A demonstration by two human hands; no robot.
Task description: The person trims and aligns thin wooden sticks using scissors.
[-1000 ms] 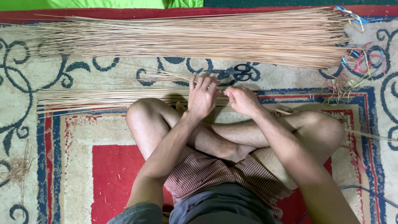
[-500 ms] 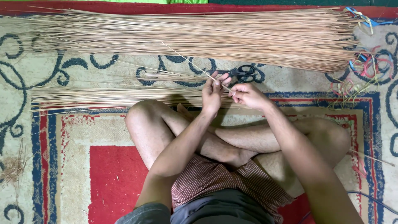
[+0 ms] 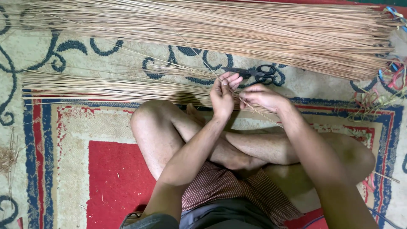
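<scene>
Two hands at work: my left hand (image 3: 222, 95) pinches one thin pale straw stick (image 3: 199, 57), fingers narrow around it; my right hand (image 3: 263, 95) curled on same stick lower down. Stick runs slanted, from big pile down past right wrist. Little free room: small flat bundle of pale sticks (image 3: 110, 87) just before knees, large pile of long tan sticks (image 3: 237, 29) beyond. Patterned red-blue-cream carpet (image 3: 63, 140) underneath. Black scissors (image 3: 254, 73) near fingertips. Coloured plastic strings (image 3: 388, 80) far right.

Tan sticks (image 3: 220, 32), black scissors (image 3: 254, 73), red-blue-cream scrolled rug (image 3: 80, 140), seemingly striped shorts (image 3: 224, 186).
</scene>
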